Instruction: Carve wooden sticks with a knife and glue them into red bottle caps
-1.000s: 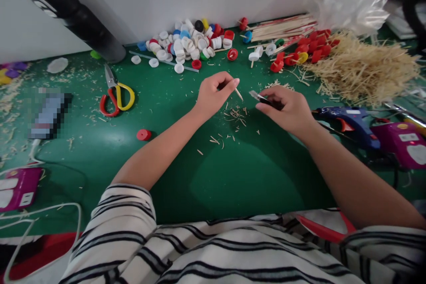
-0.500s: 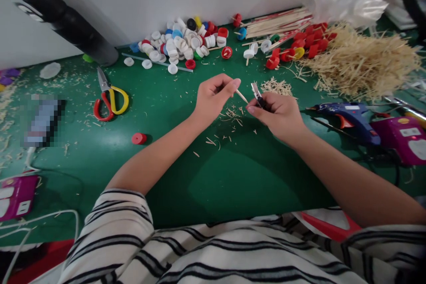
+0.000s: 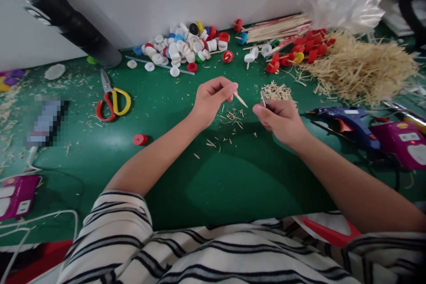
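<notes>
Wooden stick (image 3: 241, 100) pinched in the left hand (image 3: 211, 100), pointed end toward the right hand (image 3: 281, 117).
In the head view, it sits above the green table (image 3: 213, 195) and some scattered shavings (image 3: 232, 116); its long axis slants from the left fingertips toward the right thumb, its free tip near that thumb but apart. The right hand is closed around a metal-ended tool (image 3: 263, 98), mostly hidden.

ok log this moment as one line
left hand: holds pointed stick; right hand: grips metal-tipped tool; stick and tool: apart; green table: scattered shavings
</notes>
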Available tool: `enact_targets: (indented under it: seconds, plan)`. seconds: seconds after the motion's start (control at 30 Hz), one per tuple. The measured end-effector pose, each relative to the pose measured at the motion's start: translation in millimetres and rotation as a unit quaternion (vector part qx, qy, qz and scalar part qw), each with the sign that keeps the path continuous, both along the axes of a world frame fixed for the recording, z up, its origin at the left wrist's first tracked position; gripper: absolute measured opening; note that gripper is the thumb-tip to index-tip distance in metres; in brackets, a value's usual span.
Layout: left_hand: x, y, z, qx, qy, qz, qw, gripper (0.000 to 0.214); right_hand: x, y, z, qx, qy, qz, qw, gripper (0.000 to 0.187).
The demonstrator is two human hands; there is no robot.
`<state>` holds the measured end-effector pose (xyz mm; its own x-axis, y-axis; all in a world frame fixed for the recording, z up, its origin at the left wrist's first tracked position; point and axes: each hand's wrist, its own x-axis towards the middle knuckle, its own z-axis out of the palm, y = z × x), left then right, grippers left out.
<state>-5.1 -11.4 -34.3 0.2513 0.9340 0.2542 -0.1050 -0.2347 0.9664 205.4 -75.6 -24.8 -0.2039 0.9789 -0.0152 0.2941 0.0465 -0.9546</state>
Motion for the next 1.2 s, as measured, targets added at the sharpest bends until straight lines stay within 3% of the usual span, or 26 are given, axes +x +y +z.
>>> enact_targets:
  seconds: [0.17,0.27,0.37,0.47,0.6,0.7,0.87,1.0,1.2]
  plan:
    - [-10,8,10.4,-0.04,0.002,0.012,0.999,0.05,0,-1,7.5,-0.022,-0.027,0.068,0.997,0.067]
    - [-24,22,20.5,-0.087,0.004,0.009,0.996,0.039,-1,-2,12.2,-0.008,-0.058,0.101,0.993,0.058]
    - [-27,24,27.1,-0.135,-0.032,0.044,0.989,0.032,-5,-6,13.1,-0.002,-0.021,0.148,0.989,0.045]
    - [-6,1,29.5,-0.227,-0.095,0.061,0.967,0.032,-14,-18,10.0,-0.029,0.031,0.238,0.97,0.035]
    - [30,-48,33.3,-0.341,-0.142,-0.04,0.928,0.039,-27,-36,4.0,-0.079,0.045,0.333,0.939,0.04]
    - [38,-70,34.5,-0.377,-0.167,-0.088,0.907,0.041,-30,-44,1.4,-0.067,0.007,0.365,0.929,0.042]
    - [32,-76,30.0,-0.388,-0.177,-0.124,0.896,0.03,-29,-47,2.3,-0.054,-0.092,0.377,0.92,0.05]
    - [32,-78,31.9,-0.335,-0.171,-0.168,0.911,0.034,-31,-48,7.5,-0.004,-0.151,0.409,0.9,0.03]
    - [32,-84,34.7,-0.291,-0.135,-0.146,0.936,0.046,-39,-51,10.0,0.007,-0.093,0.419,0.903,0.025]
